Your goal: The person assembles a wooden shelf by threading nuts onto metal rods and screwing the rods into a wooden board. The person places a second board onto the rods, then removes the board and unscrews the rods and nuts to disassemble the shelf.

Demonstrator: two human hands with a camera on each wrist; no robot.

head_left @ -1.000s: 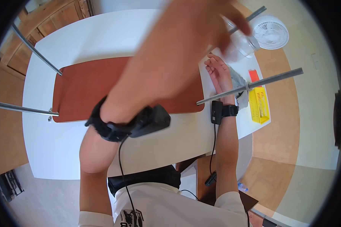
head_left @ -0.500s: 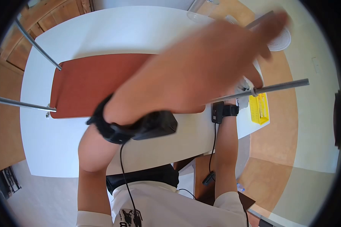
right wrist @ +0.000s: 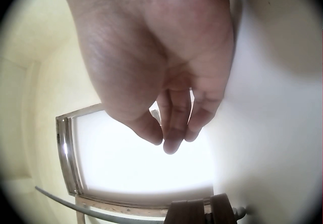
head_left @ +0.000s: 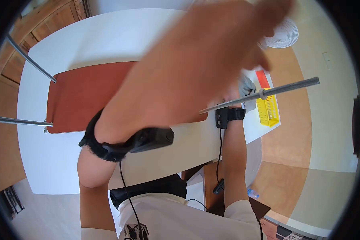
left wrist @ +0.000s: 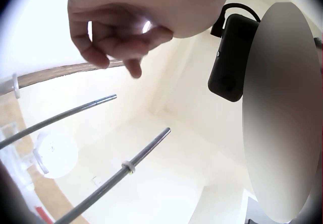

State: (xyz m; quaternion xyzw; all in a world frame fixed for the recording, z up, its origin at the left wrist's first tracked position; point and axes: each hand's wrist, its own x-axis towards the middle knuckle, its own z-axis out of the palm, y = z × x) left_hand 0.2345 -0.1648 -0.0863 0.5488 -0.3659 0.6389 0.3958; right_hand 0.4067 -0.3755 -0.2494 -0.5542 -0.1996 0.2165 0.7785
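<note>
Blurred by motion, my left hand (head_left: 224,52) is raised above a red-brown board (head_left: 88,90) in the head view. In the left wrist view my left hand (left wrist: 116,27) has loosely bent fingers with nothing between them, above two metal rods (left wrist: 59,117) (left wrist: 106,184). A small ring (head_left: 262,94) sits round the near right rod (head_left: 292,85). Mostly covered by the left hand, my right hand (head_left: 233,95) lies beyond that rod. The right wrist view shows my right hand (right wrist: 166,62) with relaxed, slightly bent fingers, holding nothing.
The board lies on a white table (head_left: 48,168), with two more rods (head_left: 32,60) (head_left: 20,121) at its left end. At the right are a yellow basket (head_left: 268,110), a red item (head_left: 263,79), grey cloth (head_left: 248,86) and a white fan (head_left: 284,35).
My left hand has swung right, then back somewhat left and up, uncovering the red item again. The right hand has become largely hidden behind it. The head view has shifted slightly.
</note>
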